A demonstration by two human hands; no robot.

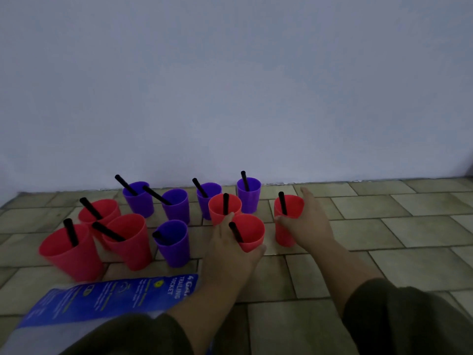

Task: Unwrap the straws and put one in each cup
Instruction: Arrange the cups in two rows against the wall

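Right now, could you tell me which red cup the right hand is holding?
The rightmost red cup, standing apart from the cluster; the right hand wraps its side. The left hand grips a nearer red cup.

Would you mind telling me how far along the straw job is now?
Done: all eleven cups, six red and five purple, show a black straw. In hand: the left hand grips a near red cup, the right hand the rightmost red cup. Left: nothing apparent; no wrapped straws are visible.
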